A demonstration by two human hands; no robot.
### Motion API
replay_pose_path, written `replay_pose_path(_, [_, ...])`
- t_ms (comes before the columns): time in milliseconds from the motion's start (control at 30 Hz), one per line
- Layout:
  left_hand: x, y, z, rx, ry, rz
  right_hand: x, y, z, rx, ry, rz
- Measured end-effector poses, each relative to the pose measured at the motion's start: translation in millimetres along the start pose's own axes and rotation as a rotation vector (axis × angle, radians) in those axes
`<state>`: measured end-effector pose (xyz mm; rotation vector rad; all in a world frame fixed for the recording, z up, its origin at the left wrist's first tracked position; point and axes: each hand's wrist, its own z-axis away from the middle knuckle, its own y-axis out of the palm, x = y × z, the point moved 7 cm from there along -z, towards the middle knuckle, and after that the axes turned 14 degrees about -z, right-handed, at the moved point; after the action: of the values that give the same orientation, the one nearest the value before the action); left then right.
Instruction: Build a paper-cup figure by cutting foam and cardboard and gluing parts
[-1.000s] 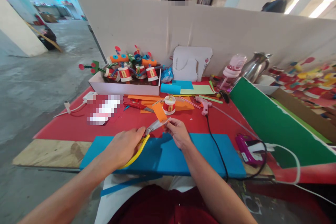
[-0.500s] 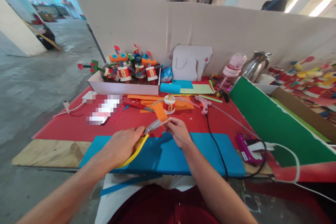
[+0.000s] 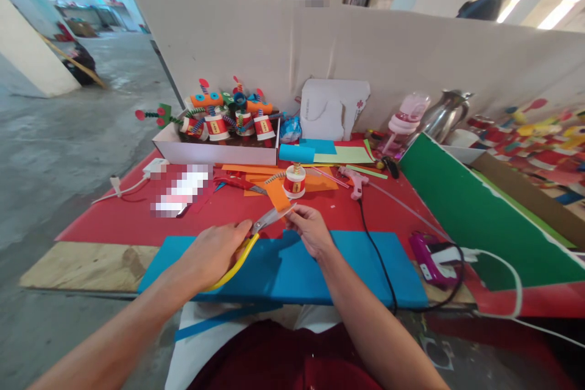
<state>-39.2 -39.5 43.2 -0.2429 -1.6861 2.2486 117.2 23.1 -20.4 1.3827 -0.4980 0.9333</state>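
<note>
Almost nothing has shifted in the last second: the left hand (image 3: 218,251) stays wrapped around the yellow-handled scissors (image 3: 256,233), blades at the orange paper strip (image 3: 278,196) pinched by the right hand (image 3: 311,230) just beyond, so the snipping looks mid-cut.

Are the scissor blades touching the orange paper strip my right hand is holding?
Touching. The head view shows the scissors blades closing on the orange strip, pinched by the right hand.

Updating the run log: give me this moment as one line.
left hand: grips yellow-handled scissors | right hand: pinches orange paper strip at blades | blue foam sheet beneath
</note>
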Motion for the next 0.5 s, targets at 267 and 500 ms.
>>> replay_pose_path(267, [-1.4, -1.2, 1.2, -0.01, 0.004, 0.019, 1.0, 1.4, 0.5, -0.001, 0.004, 0.002])
replay_pose_path(500, [-1.8, -4.6, 2.5, -0.017, -0.01, 0.016, 1.5, 1.7, 0.6, 0.006, 0.012, 0.001])
